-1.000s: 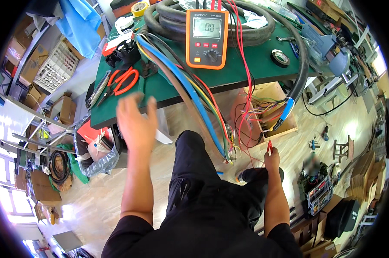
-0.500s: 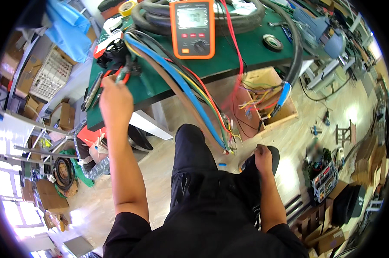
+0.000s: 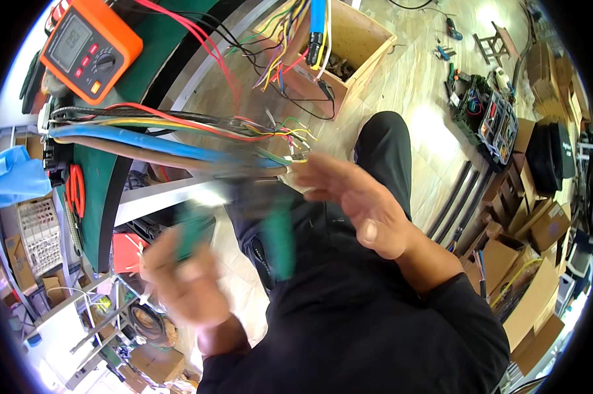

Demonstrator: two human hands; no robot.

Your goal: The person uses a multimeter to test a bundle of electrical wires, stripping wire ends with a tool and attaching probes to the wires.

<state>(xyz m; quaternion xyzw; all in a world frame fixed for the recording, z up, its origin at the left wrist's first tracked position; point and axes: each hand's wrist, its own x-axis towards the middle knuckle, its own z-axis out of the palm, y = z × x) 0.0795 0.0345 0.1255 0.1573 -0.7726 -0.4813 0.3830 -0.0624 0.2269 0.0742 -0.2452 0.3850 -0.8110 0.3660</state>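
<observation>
My left hand (image 3: 188,279) is blurred by motion, wrapped around one handle of green-handled pliers (image 3: 280,243). Their handles are spread wide, and the dark head (image 3: 250,194) is too smeared to make out. It overlaps the ends of a thick blue cable (image 3: 145,143) and a brown cable (image 3: 119,152). My right hand (image 3: 368,207) holds nothing I can see, its fingers stretched out and the thumb apart. Its fingertips are at the cable ends; whether they touch I cannot tell. Thin red, yellow and green wires (image 3: 296,134) fan out just beyond.
An orange multimeter (image 3: 93,52) lies on the green tabletop (image 3: 103,217), near red-handled pliers (image 3: 75,190). Beyond my knee stands a wooden box (image 3: 362,52), with a blue-sleeved wire bundle (image 3: 317,26) hanging over it. A toolbox (image 3: 496,128) and cardboard boxes (image 3: 526,302) are on the right.
My view has turned left. My left hand has come off the tabletop with the green-handled pliers, toward my lap. My right hand has left my knee and reached the cable ends, fingers extended.
</observation>
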